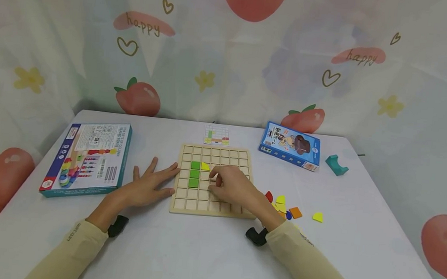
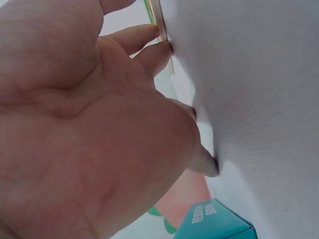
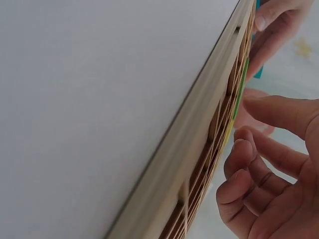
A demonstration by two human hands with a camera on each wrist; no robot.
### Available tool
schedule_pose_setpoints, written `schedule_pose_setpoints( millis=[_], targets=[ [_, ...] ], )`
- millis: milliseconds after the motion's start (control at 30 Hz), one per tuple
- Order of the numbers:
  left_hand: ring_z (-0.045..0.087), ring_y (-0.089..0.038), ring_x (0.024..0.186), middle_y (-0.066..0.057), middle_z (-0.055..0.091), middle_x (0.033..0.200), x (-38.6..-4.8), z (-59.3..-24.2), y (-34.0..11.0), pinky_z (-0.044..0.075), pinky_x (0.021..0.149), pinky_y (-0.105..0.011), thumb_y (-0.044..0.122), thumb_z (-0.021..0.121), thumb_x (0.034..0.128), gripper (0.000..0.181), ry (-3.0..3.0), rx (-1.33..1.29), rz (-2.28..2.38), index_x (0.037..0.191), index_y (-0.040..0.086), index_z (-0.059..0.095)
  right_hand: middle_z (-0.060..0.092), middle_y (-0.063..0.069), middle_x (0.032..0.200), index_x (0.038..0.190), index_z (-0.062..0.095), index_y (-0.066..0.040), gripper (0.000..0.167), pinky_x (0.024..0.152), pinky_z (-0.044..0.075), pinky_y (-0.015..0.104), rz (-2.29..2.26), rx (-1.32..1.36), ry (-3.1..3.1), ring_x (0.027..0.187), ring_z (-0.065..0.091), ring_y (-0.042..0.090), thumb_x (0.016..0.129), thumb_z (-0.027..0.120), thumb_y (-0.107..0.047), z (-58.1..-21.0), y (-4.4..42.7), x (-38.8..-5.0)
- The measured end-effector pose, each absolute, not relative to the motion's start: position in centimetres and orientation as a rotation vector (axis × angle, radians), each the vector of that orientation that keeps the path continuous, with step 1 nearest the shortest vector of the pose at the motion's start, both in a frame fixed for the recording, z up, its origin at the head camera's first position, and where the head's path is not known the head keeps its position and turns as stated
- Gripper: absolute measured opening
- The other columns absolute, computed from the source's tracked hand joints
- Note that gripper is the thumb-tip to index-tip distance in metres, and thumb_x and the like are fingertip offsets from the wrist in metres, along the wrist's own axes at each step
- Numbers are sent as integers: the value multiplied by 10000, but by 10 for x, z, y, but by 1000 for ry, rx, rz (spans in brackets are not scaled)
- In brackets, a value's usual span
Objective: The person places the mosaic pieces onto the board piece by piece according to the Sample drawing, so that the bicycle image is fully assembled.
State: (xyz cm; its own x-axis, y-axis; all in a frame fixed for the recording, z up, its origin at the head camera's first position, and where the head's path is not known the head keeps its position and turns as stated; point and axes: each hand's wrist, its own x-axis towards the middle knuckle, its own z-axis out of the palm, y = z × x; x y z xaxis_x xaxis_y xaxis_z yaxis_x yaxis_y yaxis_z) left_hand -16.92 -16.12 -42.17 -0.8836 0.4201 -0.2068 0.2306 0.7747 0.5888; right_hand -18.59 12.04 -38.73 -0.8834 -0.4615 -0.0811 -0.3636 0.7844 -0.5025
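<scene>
A wooden grid board (image 1: 211,214) lies flat on the white table. Several green squares (image 1: 194,174) form a column in its left part, and a yellow piece (image 1: 204,166) with a rounded edge sits right of the top one. My left hand (image 1: 146,187) is spread beside the board, with fingertips at its left edge and others on the tabletop. Over the middle of the grid is my right hand (image 1: 235,186), near the yellow piece. In the right wrist view its thumb (image 3: 279,112) stands apart from the bent fingers, and nothing shows between them.
A small pattern card (image 1: 217,135) lies behind the board. Loose coloured pieces (image 1: 295,212) are scattered to the right, partly behind my right forearm. A large teal-edged box (image 1: 92,157) lies left, a blue box (image 1: 291,145) back right, beside a teal curved block (image 1: 336,165).
</scene>
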Motion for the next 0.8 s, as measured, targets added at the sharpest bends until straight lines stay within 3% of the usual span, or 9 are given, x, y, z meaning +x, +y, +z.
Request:
schedule_pose_setpoints(
  millis=[800],
  targets=[
    [-169,-506,1636,-37,206,1789,-170,-424,-162,-204,1138,-861,390,624,1056,712,2636,496,820,1682,241,321,670,7,865,1220,725,-67,291,631,520,243,-733,-529,2805,757,576,150,965,772,-200,-381,201,-161]
  ],
)
